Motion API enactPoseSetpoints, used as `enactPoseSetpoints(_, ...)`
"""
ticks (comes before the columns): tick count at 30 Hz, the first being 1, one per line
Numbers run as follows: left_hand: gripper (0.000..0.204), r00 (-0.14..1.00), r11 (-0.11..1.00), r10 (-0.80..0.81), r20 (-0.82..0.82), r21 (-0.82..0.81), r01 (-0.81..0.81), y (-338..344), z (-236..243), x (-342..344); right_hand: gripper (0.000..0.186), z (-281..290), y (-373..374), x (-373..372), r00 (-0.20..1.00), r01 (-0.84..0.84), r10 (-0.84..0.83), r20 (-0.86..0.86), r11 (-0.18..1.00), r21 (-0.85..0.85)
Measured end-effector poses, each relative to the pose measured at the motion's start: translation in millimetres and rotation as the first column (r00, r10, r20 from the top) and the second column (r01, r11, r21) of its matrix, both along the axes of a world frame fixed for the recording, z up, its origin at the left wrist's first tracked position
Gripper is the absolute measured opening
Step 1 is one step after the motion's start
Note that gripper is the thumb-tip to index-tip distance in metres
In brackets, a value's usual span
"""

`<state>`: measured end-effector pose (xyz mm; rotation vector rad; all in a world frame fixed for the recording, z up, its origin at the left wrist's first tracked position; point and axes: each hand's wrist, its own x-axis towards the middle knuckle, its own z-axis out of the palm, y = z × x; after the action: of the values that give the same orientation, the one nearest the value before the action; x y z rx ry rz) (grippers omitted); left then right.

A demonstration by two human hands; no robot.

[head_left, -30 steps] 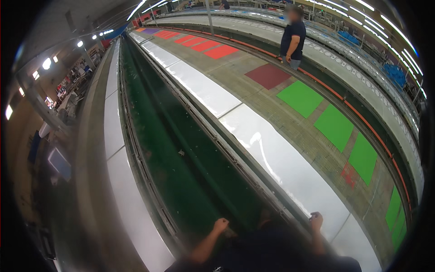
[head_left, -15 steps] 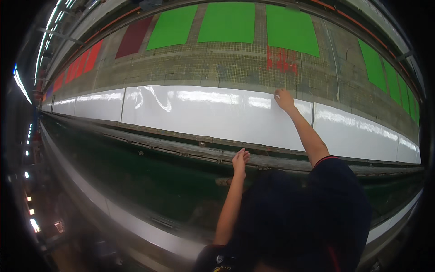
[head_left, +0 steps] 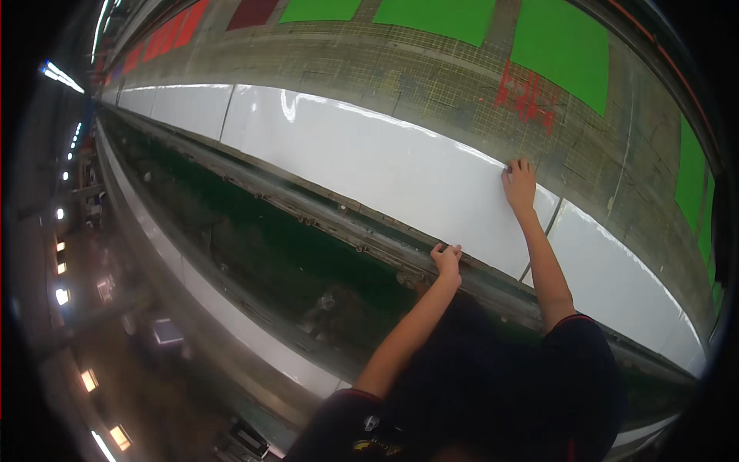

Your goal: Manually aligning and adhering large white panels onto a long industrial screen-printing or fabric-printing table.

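Note:
A long, glossy white sheet lies flat along the near side of a long work table. At its far edge, close to its right end, is my right hand; the fingers bend down over the edge and look closed on it. My left hand is at the near edge of the same sheet, its fingers half curled with a gap between thumb and fingertips. The fingertips reach the sheet's edge, but no grip on it shows. Another white sheet continues to the right past a narrow dark seam.
Green panels lie across the table's far part, with red panels and a dark maroon panel farther left. Red marks stain the gridded table surface. A metal rail runs along the near side, above a dark green strip.
My view has turned and shifted. The left hand has come up to the sheet's near edge. My right hand is still at the far edge, closer to the seam.

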<state>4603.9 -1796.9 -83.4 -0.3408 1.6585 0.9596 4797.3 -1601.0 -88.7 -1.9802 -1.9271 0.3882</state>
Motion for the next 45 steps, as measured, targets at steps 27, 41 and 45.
enactPoseSetpoints(27, 0.033, 0.981, 0.987, -0.156, 0.112, 0.061, 0.150, -24, 5, 29, 0.030, 3, 3, 6, 0.988, -0.151, 0.149, -0.029, 0.987, -0.055)
enactPoseSetpoints(41, 0.035, 0.957, 0.951, -0.275, 0.086, 0.173, 0.258, -31, 132, 17, 0.033, 173, 34, 9, 0.969, -0.187, 0.162, -0.185, 0.975, -0.124)
enactPoseSetpoints(45, 0.035, 0.952, 0.952, -0.278, 0.127, 0.169, 0.255, -29, 137, 18, 0.034, 178, 37, 10, 0.969, -0.181, 0.163, -0.187, 0.980, -0.083)
